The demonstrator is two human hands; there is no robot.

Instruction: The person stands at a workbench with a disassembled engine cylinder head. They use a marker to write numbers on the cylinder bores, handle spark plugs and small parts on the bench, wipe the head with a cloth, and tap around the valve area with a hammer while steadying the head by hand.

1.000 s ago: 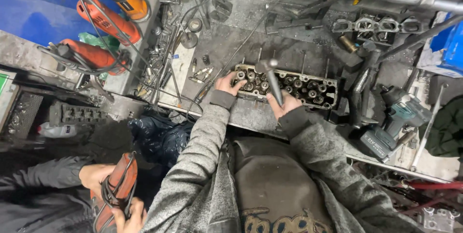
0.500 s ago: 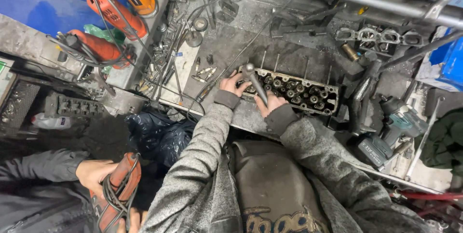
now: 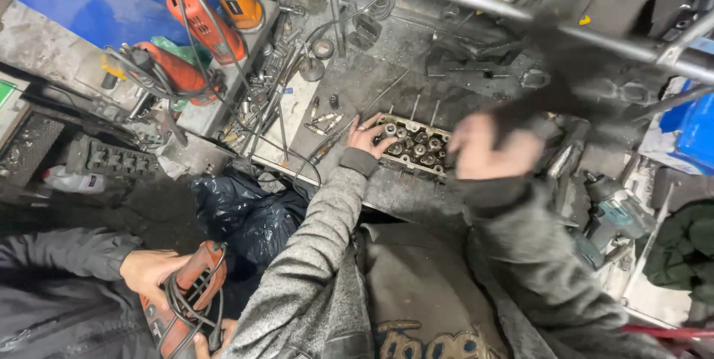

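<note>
Hands on an engine head (image 3: 416, 147) sitting mid-bench.
Left hand (image 3: 367, 136) rests fingers spread on its left end, gripping nothing; right hand (image 3: 483, 152) is lifted and blurry, grip unclear.

I have one view only, from the head, looking steeply down over the chest onto the cluttered workbench (image 3: 416, 62), hands close, nothing shared.

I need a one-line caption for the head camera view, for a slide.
Left hand rests on a cylinder head on a cluttered workbench; the blurred right hand lifts a dark tool.
</note>
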